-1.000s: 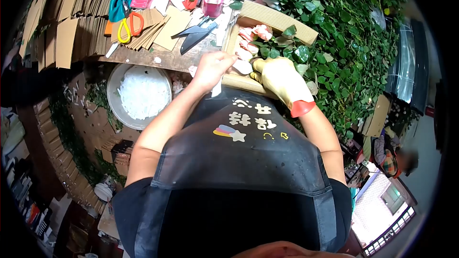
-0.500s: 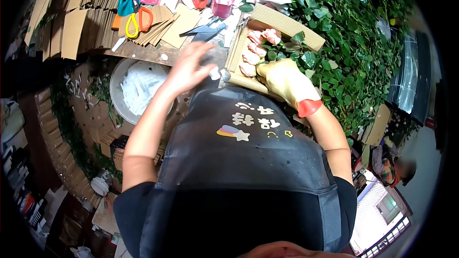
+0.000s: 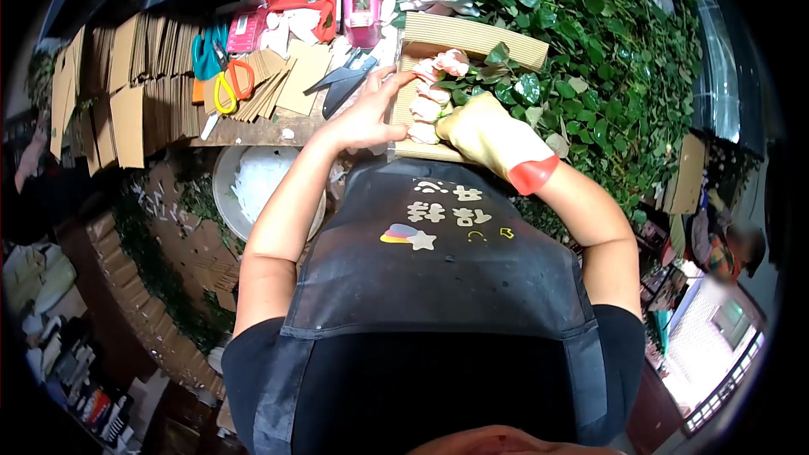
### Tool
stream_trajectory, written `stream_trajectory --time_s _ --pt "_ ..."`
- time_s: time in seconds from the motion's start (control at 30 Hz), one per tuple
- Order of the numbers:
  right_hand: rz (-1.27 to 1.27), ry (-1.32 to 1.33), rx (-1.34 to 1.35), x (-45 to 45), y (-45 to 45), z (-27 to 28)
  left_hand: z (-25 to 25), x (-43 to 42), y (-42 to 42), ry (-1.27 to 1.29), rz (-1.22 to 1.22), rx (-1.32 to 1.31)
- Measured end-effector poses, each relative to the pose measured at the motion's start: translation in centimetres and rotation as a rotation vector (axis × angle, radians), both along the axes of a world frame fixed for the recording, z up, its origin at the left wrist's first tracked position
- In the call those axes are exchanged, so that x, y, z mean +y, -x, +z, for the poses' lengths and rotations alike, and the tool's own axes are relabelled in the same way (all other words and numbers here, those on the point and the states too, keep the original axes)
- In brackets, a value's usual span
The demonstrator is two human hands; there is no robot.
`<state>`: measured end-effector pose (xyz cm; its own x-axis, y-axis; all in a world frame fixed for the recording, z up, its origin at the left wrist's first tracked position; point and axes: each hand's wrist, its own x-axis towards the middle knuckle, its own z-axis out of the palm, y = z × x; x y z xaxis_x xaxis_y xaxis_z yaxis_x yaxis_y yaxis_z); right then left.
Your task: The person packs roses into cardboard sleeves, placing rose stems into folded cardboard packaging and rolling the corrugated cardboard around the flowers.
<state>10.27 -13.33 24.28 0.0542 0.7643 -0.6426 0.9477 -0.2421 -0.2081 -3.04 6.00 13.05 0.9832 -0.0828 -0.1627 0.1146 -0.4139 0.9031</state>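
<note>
A row of pale pink roses (image 3: 428,101) lies on a sheet of corrugated cardboard (image 3: 480,37), heads to the left and leafy stems to the right. My bare left hand (image 3: 368,115) is open at the left edge of the cardboard, thumb and fingers apart, fingertips by the rose heads. Whether it presses on them I cannot tell. My right hand (image 3: 487,131), in a cream rubber glove with a red cuff, is closed around the rose stems just behind the lower blooms. Its fingertips and the grasped stems are mostly hidden.
Dark-bladed scissors (image 3: 341,80) lie left of my left hand, near orange-and-yellow-handled scissors (image 3: 227,88). A pink tape dispenser (image 3: 362,0) stands behind. Leafy stems (image 3: 590,93) pile up on the right. Below the table edge is a tub of white scraps (image 3: 261,185). Cardboard pieces (image 3: 156,59) stand stacked at left.
My left hand has moved right, from beside the cardboard to the rose heads. A small white piece near its thumb no longer shows. My right hand stays on the stems. The view has shifted.
</note>
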Motion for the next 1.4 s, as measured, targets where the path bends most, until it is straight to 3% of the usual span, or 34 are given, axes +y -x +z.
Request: stream_trajectory --time_s 0.1,0.27,0.33,0.47,0.73,0.87,0.9,1.0,1.13,1.23,1.33,1.4 --pt "0.052 0.129 -0.009 1.2 0.4 -0.5 1.3 -0.6 -1.0 0.054 0.034 0.108" --pt "-0.166 -0.029 0.063 -1.8 -0.5 2.7 0.4 -2.7 -0.3 -0.097 0.119 -0.049" --pt "-0.377 -0.417 0.016 -3.5 0.1 3.4 0.9 -3.2 0.1 -0.073 0.137 -0.064" --pt "-0.338 -0.57 -0.107 -3.9 0.9 -2.5 1.1 -3.3 0.1 -0.107 0.131 -0.026" --pt "-0.158 -0.582 -0.094 -3.1 -0.1 -3.2 1.3 -3.1 -0.9 0.02 0.236 0.049" --pt "-0.356 -0.475 -0.036 -4.2 0.5 0.9 -0.4 -3.9 -0.4 -0.004 0.277 -0.112" --pt "-0.414 -0.681 -0.088 -4.5 0.6 0.7 -0.6 -3.9 -0.2 -0.006 0.286 -0.146" --pt "-0.45 -0.646 -0.137 -4.0 -0.1 -1.4 -0.7 -4.2 -0.1 -0.022 0.289 -0.198" --pt "-0.415 -0.75 -0.054 -3.5 -0.7 -2.6 -0.6 -4.3 -0.1 -0.013 0.27 -0.155" --pt "-0.37 -0.685 -0.113 -3.4 -0.9 -3.6 -0.6 -4.0 -0.3 0.013 0.26 -0.103" --pt "-0.299 -0.657 -0.138 -3.3 -1.2 -3.4 -0.8 -3.9 -1.7 0.161 0.335 0.052" --pt "-0.279 -0.61 -0.159 -3.4 -0.9 -2.6 -0.9 -4.8 -1.9 0.211 0.443 0.008"
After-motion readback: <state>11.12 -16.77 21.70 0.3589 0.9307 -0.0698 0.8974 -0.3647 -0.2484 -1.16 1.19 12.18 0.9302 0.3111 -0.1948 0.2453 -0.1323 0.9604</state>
